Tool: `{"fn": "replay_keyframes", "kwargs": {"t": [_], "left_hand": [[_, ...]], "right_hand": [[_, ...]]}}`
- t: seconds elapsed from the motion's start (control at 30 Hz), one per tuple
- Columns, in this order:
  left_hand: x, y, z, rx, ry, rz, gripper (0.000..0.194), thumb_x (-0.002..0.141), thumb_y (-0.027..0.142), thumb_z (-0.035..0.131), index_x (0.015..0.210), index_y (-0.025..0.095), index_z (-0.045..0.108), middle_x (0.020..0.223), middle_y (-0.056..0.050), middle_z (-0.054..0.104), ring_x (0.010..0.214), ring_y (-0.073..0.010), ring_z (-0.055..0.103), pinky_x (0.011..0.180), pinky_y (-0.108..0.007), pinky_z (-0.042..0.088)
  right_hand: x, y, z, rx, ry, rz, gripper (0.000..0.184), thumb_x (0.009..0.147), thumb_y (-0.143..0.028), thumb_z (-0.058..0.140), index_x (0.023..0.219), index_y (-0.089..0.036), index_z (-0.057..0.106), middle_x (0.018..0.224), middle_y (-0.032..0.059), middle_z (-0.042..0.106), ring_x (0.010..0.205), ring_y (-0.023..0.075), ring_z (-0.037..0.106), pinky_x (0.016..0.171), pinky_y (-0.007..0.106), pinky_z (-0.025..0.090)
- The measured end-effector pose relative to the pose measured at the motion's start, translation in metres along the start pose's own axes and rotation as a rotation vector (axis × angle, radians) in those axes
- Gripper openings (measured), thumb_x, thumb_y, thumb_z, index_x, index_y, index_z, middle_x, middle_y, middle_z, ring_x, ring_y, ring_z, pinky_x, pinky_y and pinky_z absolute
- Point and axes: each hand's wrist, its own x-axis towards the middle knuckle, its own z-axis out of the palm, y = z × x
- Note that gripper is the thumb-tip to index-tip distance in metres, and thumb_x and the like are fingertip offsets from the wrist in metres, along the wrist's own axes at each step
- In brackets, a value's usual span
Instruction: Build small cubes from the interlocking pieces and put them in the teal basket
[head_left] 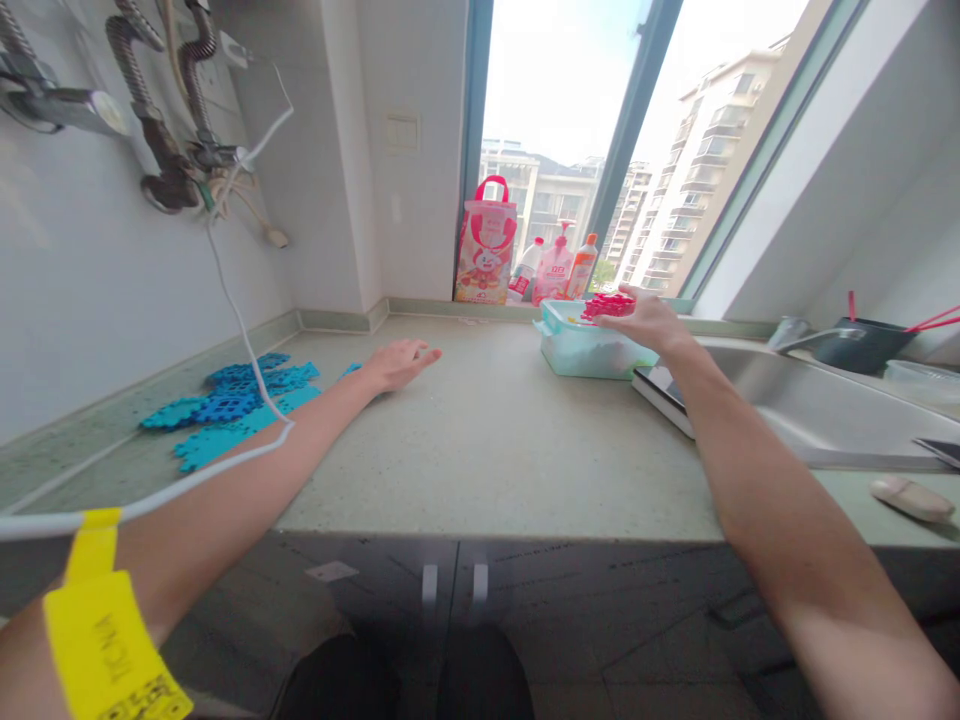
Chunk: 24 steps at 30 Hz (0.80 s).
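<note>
My right hand grips a bunch of red interlocking toy pieces at the rim of a pale teal plastic bin. Some yellow shows inside the bin; the rest of its contents is hard to make out. My left hand rests on the countertop with the thumb held out from the fingers, and nothing is seen in it. Beside my left forearm lie several blue and turquoise interlocking flat pieces, partly hidden by the arm and by a white cable.
A flat dark-topped device lies between bin and sink. A pink-handled bag, a pump bottle and other bottles stand by the window. Pipes run on the left wall. A computer mouse-like object sits at right.
</note>
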Motion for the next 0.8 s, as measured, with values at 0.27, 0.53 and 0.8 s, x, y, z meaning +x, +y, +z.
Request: {"fn": "replay_keyframes", "kwargs": {"t": [0.27, 0.53, 0.8], "left_hand": [[0.001, -0.002, 0.001, 0.016, -0.012, -0.009, 0.084, 0.097, 0.083, 0.023, 0.147, 0.025, 0.059, 0.144, -0.013, 0.065, 0.135, -0.0341, 0.056, 0.112, -0.048, 0.041], [-0.01, 0.009, -0.006, 0.087, -0.03, 0.02, 0.089, 0.097, 0.085, 0.021, 0.15, 0.023, 0.057, 0.142, -0.014, 0.067, 0.133, -0.0352, 0.058, 0.111, -0.05, 0.04], [-0.035, -0.028, -0.088, 0.042, 0.169, 0.006, 0.081, 0.099, 0.083, 0.029, 0.131, 0.022, 0.073, 0.14, -0.009, 0.07, 0.131, -0.0309, 0.061, 0.113, -0.044, 0.043]], "right_hand": [[-0.014, -0.016, -0.008, -0.076, 0.018, 0.035, 0.09, 0.083, -0.077, 0.065, 0.152, -0.019, 0.056, 0.105, 0.0155, 0.08, 0.116, 0.0444, 0.068, 0.098, 0.061, 0.051], [-0.033, -0.04, 0.008, -0.048, 0.282, -0.185, 0.052, 0.096, -0.054, 0.054, 0.136, -0.023, 0.068, 0.111, 0.0135, 0.079, 0.11, 0.0391, 0.069, 0.102, 0.057, 0.048], [-0.072, -0.086, 0.061, 0.049, 0.052, -0.764, 0.032, 0.098, -0.034, 0.055, 0.122, -0.026, 0.075, 0.118, 0.008, 0.079, 0.117, 0.0308, 0.067, 0.109, 0.052, 0.045]]}}
